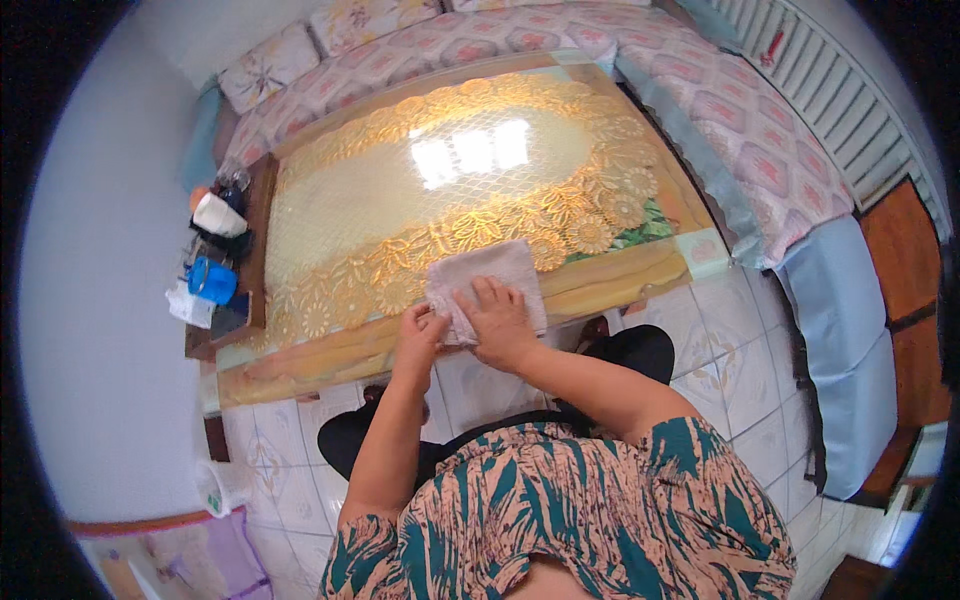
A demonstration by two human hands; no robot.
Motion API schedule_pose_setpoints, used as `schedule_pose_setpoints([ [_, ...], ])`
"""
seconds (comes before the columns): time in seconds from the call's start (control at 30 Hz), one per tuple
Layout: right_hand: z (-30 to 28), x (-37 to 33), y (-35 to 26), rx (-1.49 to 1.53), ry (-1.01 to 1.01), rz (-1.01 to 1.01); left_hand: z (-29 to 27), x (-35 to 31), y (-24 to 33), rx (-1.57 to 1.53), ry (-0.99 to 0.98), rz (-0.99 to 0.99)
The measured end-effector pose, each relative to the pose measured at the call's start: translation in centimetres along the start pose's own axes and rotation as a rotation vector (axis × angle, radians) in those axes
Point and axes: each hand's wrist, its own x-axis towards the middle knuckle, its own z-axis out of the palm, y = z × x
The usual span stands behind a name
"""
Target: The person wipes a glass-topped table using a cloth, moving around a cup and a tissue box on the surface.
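Observation:
A folded pale pink cloth lies flat on the near edge of the low table. My right hand rests on top of it, palm down, with the fingers stretched out and a little apart. At the cloth's lower left corner, my left hand has its fingers bent and closed on the edge. The tabletop is glossy, with a gold lace-patterned cover and a yellow marbled border. Light from a window glares off its middle.
A wooden tray stands along the table's left end, with a blue cup, a white cup and white tissue. Seats with pink patterned covers line the far and right sides. A white bin stands on the tiled floor.

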Motion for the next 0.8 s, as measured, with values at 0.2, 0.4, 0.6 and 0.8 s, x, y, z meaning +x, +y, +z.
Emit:
schedule_pose_setpoints([
  [0.2, 0.3, -0.5, 0.4, -0.006, 0.106, -0.062, -4.2, 3.7, -3.1, 0.096, 0.176, 0.274],
  [0.4, -3.6, -4.6, 9.7, -0.136, 0.115, 0.139, -4.8, 5.0, -3.6, 0.568, 0.326, 0.637],
  [0.6, -10.7, -9.2, 20.9, -0.292, 0.188, 0.585, -2.4, 7.9, -2.7, 1.09, 0.418, 0.737],
  [0.8, -8.2, -7.1, 17.5, -0.417, 0.143, 0.601, -0.3, 7.7, -2.5, 1.198, 0.505, 0.606],
])
